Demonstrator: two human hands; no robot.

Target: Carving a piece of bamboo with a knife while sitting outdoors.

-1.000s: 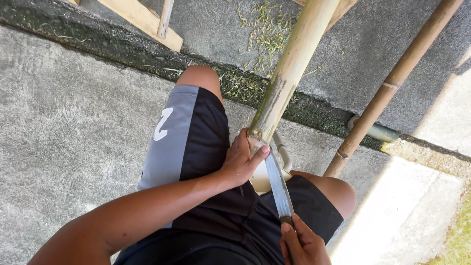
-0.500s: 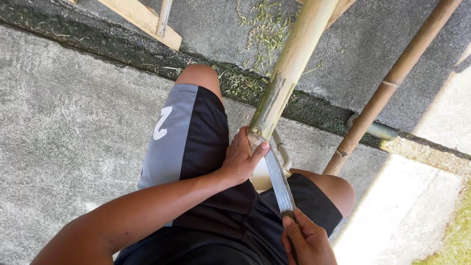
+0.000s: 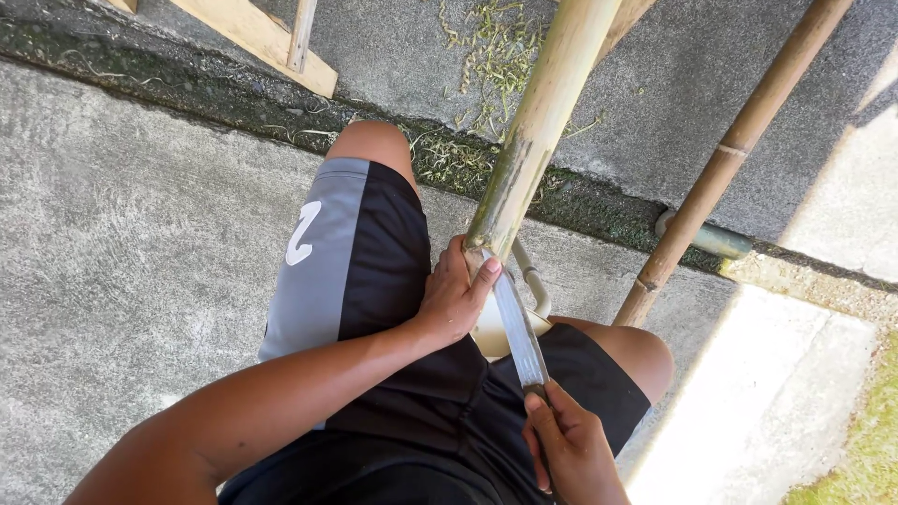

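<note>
L hand (image 3: 456, 297) wrapped round bamboo pole (image 3: 540, 122) base, centre frame; R hand (image 3: 572, 447) at 5 o'clock clenched on knife (image 3: 515, 324) handle, blade against pole; 2nd pole (image 3: 730, 159) at 2 o'clock; wood plank (image 3: 257, 37) at 11.

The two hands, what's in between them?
In the head view, a long knife blade runs between the left hand, gripping the bamboo pole, and the right hand.

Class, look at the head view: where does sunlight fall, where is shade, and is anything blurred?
Head view: the concrete ground lies in even shade; hard sun glares on the pale strip at lower right; the bamboo pole, left hand and knife blade look sharp, without motion blur.
</note>
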